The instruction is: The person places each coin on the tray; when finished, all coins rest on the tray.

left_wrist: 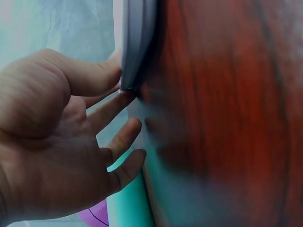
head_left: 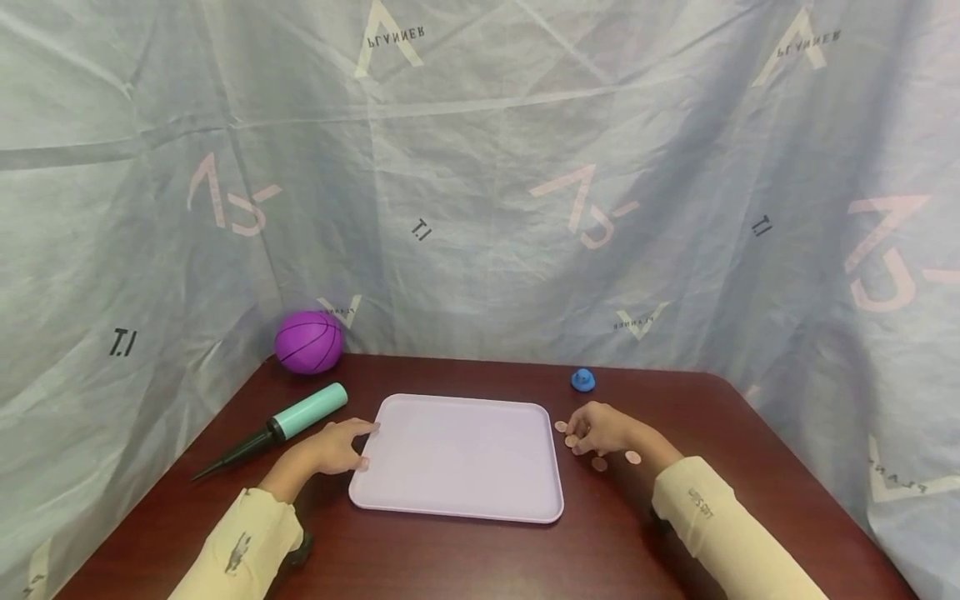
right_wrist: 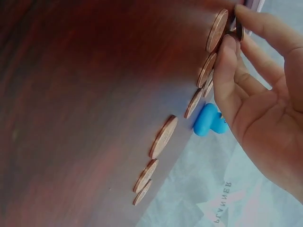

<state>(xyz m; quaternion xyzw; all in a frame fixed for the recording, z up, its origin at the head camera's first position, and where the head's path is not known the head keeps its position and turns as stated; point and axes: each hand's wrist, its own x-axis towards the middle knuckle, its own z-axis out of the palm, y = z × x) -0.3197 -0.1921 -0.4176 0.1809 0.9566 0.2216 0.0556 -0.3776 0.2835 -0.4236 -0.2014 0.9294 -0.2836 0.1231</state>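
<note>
A lavender tray (head_left: 461, 458) lies flat in the middle of the dark wooden table (head_left: 675, 400). My left hand (head_left: 337, 447) is at its left rim; in the left wrist view the left hand (left_wrist: 116, 87) pinches the tray's edge (left_wrist: 137, 42) between thumb above and index finger below. Right of the tray lie several copper coins (head_left: 633, 457). My right hand (head_left: 592, 429) is down among them. In the right wrist view the right hand (right_wrist: 236, 35) pinches one coin (right_wrist: 239, 30) between thumb and index finger, with more coins (right_wrist: 163, 137) in a row on the wood.
A small blue toy (head_left: 582, 380) sits behind the coins, also visible as the blue toy (right_wrist: 208, 122) in the right wrist view. A purple ball (head_left: 308, 342) and a teal hand pump (head_left: 288, 421) lie at the back left. Grey printed cloth (head_left: 480, 208) walls the table.
</note>
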